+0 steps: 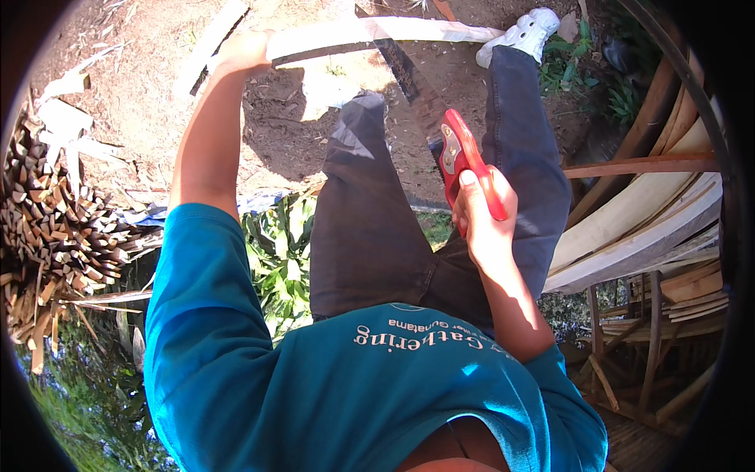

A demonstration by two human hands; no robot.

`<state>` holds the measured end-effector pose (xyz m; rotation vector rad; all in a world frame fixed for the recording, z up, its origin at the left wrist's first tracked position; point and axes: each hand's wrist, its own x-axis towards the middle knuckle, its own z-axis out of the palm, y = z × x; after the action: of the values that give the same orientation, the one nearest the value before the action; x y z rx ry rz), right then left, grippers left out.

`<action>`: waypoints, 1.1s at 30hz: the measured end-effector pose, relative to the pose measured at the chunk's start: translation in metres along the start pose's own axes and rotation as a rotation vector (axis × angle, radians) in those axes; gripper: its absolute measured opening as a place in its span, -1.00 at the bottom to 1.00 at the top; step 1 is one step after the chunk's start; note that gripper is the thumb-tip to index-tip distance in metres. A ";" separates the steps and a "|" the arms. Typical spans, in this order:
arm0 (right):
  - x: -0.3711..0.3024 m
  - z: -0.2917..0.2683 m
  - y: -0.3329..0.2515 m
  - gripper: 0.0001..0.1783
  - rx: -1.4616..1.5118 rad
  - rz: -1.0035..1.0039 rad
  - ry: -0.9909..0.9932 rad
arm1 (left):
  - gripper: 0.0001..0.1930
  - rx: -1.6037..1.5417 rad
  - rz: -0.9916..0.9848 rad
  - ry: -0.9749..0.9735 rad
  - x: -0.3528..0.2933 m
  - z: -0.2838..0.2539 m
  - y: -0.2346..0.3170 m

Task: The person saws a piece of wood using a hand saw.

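Note:
My right hand [489, 206] is wrapped around the red handle of a hand saw [447, 130]. The saw's long dark blade slants up and left and crosses a pale wooden strip [330, 37], its tip beyond the far edge. Whether the teeth have cut into the wood cannot be made out. At the strip's left end my left hand [242, 52] is closed on it; bright sun washes out the fingers. My white shoe [522, 36] is at the strip's right end, touching or resting on it.
Another pale plank [214, 49] lies on the dirt ground at far left. A large pile of split sticks [63, 228] stands at left. Long curved boards [645, 216] and a wooden rack [653, 330] are at right. Green leaves [283, 259] grow near my legs.

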<state>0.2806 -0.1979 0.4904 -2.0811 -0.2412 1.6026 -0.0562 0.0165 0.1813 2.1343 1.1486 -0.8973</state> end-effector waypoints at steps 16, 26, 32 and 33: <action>0.106 0.056 0.039 -0.71 -0.063 -0.273 0.016 | -0.53 0.031 -0.016 -0.036 -0.017 0.005 0.015; 0.055 0.047 0.034 -0.71 -0.037 -0.248 0.113 | -0.49 0.028 0.045 0.049 -0.005 -0.004 0.023; 0.115 0.076 0.047 -0.71 -0.060 -0.343 0.054 | -0.53 0.021 -0.016 0.007 -0.015 -0.006 0.016; 0.101 0.062 0.044 -0.71 0.004 -0.283 0.024 | -0.55 0.025 -0.012 -0.016 -0.017 -0.006 0.016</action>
<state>0.2451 -0.1754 0.3708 -1.9606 -0.4992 1.4068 -0.0475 0.0044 0.2000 2.1385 1.1490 -0.9368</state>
